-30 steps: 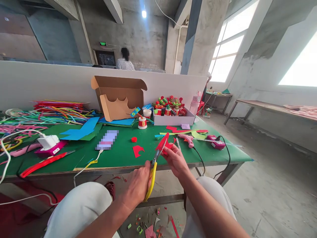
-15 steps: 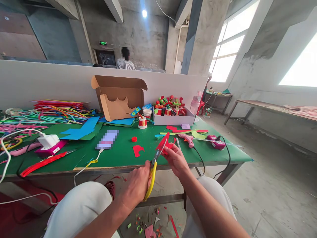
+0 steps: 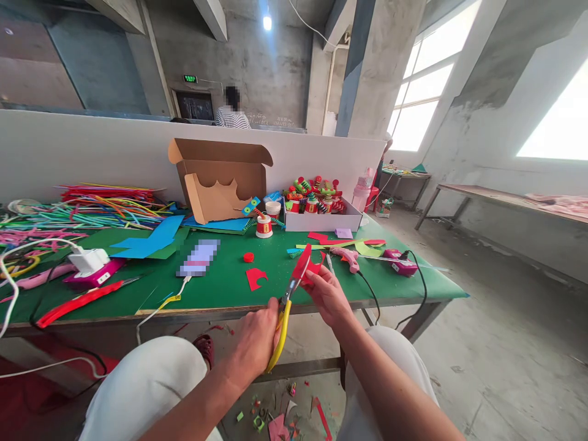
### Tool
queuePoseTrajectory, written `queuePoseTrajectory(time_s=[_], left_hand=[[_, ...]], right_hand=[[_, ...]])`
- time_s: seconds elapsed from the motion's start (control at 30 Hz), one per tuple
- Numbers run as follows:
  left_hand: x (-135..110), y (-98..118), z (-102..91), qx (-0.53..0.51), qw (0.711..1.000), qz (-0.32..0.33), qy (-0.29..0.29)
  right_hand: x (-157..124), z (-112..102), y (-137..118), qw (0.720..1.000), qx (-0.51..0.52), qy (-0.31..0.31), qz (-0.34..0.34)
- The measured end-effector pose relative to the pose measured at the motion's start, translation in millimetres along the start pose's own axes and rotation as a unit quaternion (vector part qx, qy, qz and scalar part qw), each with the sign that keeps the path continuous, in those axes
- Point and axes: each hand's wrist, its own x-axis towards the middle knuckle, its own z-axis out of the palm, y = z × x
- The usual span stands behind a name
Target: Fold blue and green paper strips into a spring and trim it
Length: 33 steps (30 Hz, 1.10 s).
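My left hand (image 3: 257, 337) is wrapped round the yellow handles of a pair of scissors (image 3: 283, 337) above the table's front edge. Their blades point up and away, against a small piece of red paper (image 3: 315, 267). My right hand (image 3: 328, 297) pinches that paper between thumb and fingers, and part of it is hidden behind the blades and fingers. On the green tabletop (image 3: 220, 300) beyond lie a red paper offcut (image 3: 255, 279) with a curved notch and a small red round piece (image 3: 248, 257). Farther back stands a red-and-white cup figure (image 3: 264, 226) with coiled arms.
A pink glue gun (image 3: 348, 258) with a black cord lies right of my hands, near a purple power block (image 3: 400, 263). Behind are a white box (image 3: 324, 222) of cup figures and an open cardboard box (image 3: 220, 165). Pipe cleaners (image 3: 105, 211) and a red-handled knife (image 3: 82, 303) lie left.
The scissor blades have closed slightly and tilted a little on the red paper. Both hands keep nearly the same place, and the things on the table have not moved.
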Motion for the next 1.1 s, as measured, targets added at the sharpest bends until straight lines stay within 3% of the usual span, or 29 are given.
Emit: queuePoseTrajectory(time_s=[1.1], left_hand=[[-2.2, 2.4, -2.4, 0.011, 1.0, -0.016, -0.007]], right_hand=[[-1.1, -0.2, -5.8, 1.0, 0.005, 0.006, -0.007]])
